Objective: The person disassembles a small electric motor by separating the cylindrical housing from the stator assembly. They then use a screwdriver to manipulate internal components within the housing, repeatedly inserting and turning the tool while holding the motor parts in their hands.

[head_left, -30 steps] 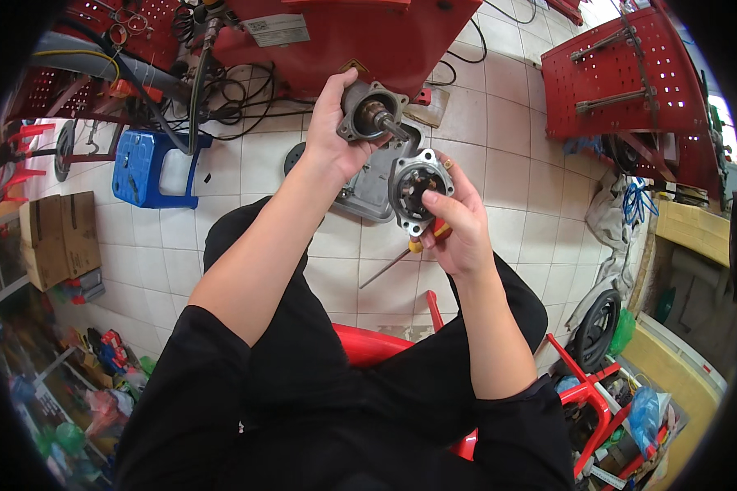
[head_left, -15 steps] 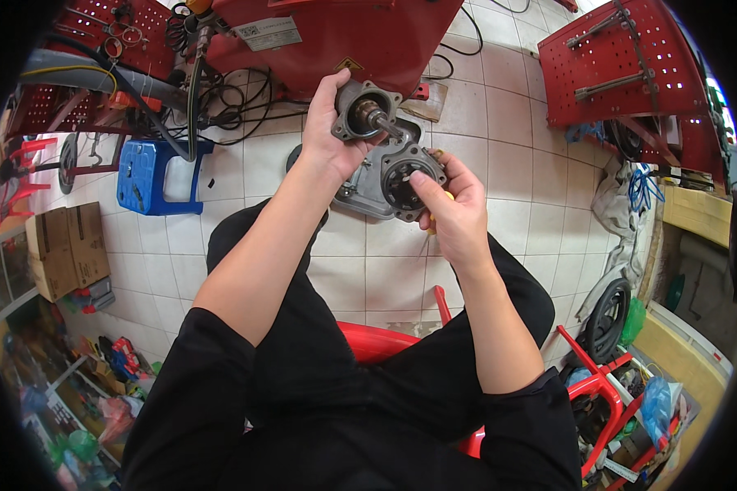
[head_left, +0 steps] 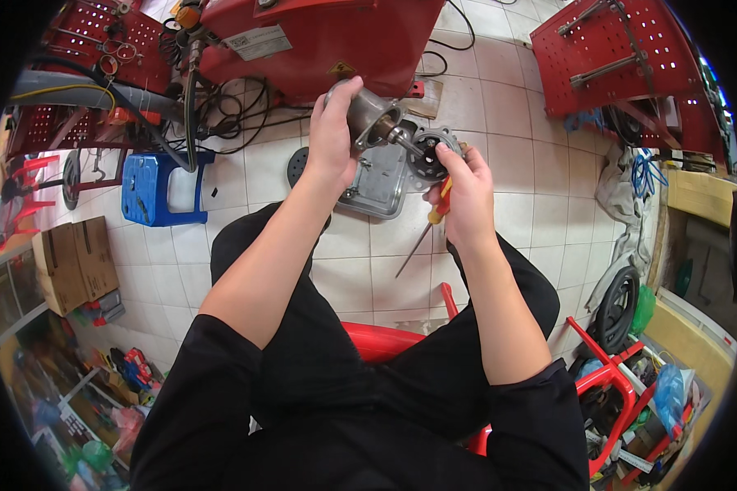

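Note:
My left hand (head_left: 331,139) is wrapped round a grey metal cylindrical housing (head_left: 367,108) with a flanged rim, tilted to the lower right. Out of its mouth sticks a metal shaft (head_left: 403,139). The shaft's tip is at the dark middle of a round flanged metal end cover (head_left: 423,168); whether it sits inside, I cannot tell. My right hand (head_left: 469,196) grips that cover, thumb on its face. Also in this hand is a screwdriver (head_left: 438,210) with a red and yellow handle, its blade pointing down and left.
Below the parts, a grey metal tray-like piece (head_left: 389,200) lies on the tiled floor beside a black round disc (head_left: 298,165). A red machine (head_left: 327,49) stands ahead. A blue stool (head_left: 143,190) is at left, red pegboard racks (head_left: 610,61) at right. Black cables (head_left: 250,110) lie behind.
The housing has turned from facing me to pointing down and right, its shaft now at the cover. The cover has moved up and right. The screwdriver has swung into fuller view.

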Available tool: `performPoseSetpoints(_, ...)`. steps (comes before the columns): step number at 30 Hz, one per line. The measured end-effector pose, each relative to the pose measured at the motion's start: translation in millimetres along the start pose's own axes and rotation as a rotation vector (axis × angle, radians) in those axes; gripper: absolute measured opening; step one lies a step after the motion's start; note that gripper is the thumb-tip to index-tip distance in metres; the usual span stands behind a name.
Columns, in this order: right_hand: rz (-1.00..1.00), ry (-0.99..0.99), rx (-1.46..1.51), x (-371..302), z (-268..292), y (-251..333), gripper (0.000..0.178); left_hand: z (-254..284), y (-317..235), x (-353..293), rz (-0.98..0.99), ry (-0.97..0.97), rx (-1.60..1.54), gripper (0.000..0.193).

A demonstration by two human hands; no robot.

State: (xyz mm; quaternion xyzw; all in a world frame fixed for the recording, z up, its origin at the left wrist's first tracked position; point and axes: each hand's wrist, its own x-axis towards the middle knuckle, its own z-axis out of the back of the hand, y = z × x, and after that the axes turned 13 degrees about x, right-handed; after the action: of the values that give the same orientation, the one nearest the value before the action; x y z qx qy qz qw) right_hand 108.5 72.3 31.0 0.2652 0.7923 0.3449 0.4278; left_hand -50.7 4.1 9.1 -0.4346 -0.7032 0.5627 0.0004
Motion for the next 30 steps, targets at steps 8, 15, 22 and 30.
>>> performPoseSetpoints(8,-0.168,-0.016,0.207,1,0,0,0.023,-13,5,-13,-0.353,-0.006,0.382,0.051)
performPoseSetpoints(15,-0.207,-0.009,0.367,8,9,-5,0.038,-17,8,-18,-0.567,0.04,0.619,0.056)
performPoseSetpoints(22,-0.089,0.092,0.212,-4,0,-7,0.037,-16,3,-17,-0.447,0.044,0.472,0.045)
performPoseSetpoints(30,-0.03,0.255,0.082,-12,-6,-11,0.029,-11,13,-10,-0.264,0.127,0.143,0.041)
